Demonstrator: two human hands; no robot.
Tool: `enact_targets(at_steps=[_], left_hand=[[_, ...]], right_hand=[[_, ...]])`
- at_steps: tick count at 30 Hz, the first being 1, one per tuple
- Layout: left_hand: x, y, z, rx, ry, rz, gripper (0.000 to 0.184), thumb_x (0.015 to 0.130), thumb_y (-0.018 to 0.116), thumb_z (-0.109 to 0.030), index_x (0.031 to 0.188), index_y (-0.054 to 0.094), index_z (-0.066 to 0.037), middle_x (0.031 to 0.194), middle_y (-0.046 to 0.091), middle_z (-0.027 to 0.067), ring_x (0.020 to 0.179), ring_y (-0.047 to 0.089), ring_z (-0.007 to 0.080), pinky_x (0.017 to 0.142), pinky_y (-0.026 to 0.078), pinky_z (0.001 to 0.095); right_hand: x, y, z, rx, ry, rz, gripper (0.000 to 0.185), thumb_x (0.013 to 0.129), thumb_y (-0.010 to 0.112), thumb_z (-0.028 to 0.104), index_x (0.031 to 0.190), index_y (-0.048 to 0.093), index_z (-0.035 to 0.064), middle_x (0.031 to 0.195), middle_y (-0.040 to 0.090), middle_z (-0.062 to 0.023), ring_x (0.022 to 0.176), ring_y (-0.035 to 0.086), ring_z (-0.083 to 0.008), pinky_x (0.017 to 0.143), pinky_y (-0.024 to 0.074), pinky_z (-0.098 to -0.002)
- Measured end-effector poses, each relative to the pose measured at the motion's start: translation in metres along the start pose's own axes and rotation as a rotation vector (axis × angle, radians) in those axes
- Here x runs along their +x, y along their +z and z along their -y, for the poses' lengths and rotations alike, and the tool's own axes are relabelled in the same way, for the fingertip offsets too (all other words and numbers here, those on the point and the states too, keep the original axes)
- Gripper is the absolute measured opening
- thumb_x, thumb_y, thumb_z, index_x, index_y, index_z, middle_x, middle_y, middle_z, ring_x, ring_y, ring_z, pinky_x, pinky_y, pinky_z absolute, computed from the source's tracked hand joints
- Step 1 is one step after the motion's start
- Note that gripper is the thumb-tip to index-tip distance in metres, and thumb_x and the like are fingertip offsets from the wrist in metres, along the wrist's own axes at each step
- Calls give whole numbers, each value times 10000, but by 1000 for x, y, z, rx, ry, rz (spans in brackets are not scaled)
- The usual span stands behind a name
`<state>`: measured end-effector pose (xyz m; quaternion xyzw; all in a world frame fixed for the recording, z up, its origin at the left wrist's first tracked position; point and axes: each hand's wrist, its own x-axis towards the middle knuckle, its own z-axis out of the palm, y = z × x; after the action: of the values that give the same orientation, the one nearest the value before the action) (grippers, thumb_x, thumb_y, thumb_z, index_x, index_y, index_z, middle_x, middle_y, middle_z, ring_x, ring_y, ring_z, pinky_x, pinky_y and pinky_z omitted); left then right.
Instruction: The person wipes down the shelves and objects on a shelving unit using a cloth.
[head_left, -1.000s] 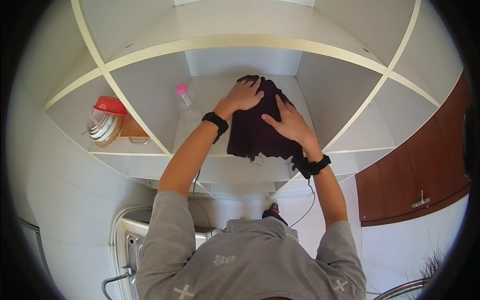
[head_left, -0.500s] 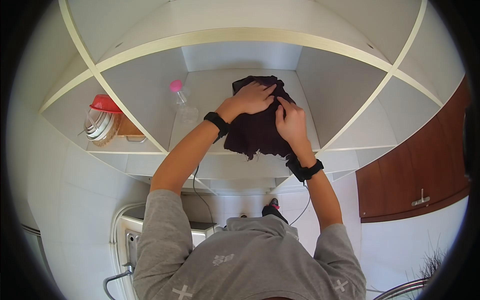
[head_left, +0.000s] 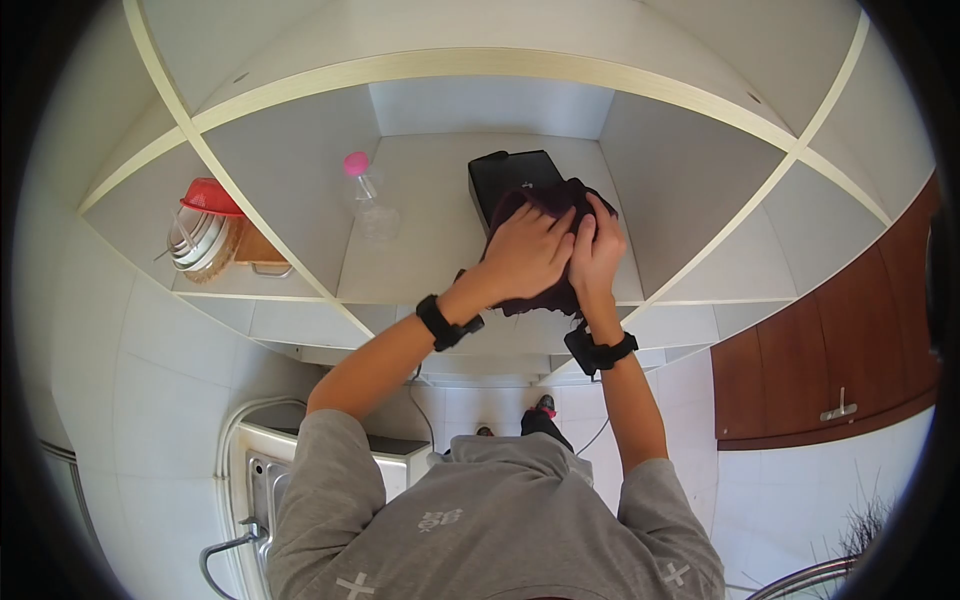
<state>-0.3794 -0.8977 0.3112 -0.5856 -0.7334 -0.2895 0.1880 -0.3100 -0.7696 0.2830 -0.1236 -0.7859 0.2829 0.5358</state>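
Observation:
A dark purple cloth [head_left: 572, 193] lies bunched over the near part of a black box [head_left: 513, 172] on the cabinet shelf. The far part of the box lies bare. My left hand [head_left: 530, 250] presses on the cloth with its fingers bent over the folds; its thumb is hidden. Close beside it, my right hand [head_left: 598, 245] grips the cloth's right side. Below both hands a frayed edge of the cloth hangs toward the shelf front. Each wrist wears a black strap with a small device.
A clear bottle with a pink cap [head_left: 357, 164] stands left on the same shelf [head_left: 420, 170]. In the left compartment are a red basket [head_left: 211, 196], stacked bowls [head_left: 200, 245] and a wooden board [head_left: 262, 252]. Upright dividers flank the shelf. A sink [head_left: 262, 480] sits lower left.
The cloth has been drawn back toward me and bunched, baring the far part of the black box. My left hand has moved nearer and right; my right hand has moved slightly nearer.

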Motion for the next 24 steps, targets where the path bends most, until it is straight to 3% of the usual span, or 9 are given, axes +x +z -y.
enact_targets(at_steps=[4, 13, 18, 24], left_hand=[[-13, -1, -24, 22, 39, -187, 421, 931, 542, -195, 1244, 595, 80, 1226, 619, 235, 1130, 591, 411, 995, 470, 454], [-37, 26, -44, 362, 67, -285, 460, 862, 591, -143, 1271, 581, 68, 1225, 605, 219, 1132, 596, 364, 1001, 480, 436], [-66, 59, -54, 315, 66, -213, 536, 858, 574, -119, 1363, 523, 52, 1320, 567, 213, 1205, 564, 352, 1099, 386, 467], [-113, 73, -45, 151, 97, -61, 576, 841, 584, -92, 1403, 508, 11, 1378, 540, 205, 1262, 529, 346, 1131, 341, 482]], right_hand=[[-8, 0, -4, 86, 99, 13, 357, 978, 476, 191, 1160, 657, -57, 970, 676, -289, 864, 664, -434, 781, 519, -455], [-25, -7, 6, 88, 108, -6, 334, 1039, 405, 138, 1159, 651, -52, 996, 694, -232, 871, 665, -364, 794, 516, -404], [-43, -20, 7, 43, 53, -46, 305, 1013, 451, 67, 1261, 601, -28, 1095, 670, -236, 935, 657, -360, 825, 509, -393], [-76, -35, 0, -101, 3, 40, 476, 957, 488, -15, 1431, 443, -21, 1165, 621, -286, 944, 641, -414, 822, 513, -397]])
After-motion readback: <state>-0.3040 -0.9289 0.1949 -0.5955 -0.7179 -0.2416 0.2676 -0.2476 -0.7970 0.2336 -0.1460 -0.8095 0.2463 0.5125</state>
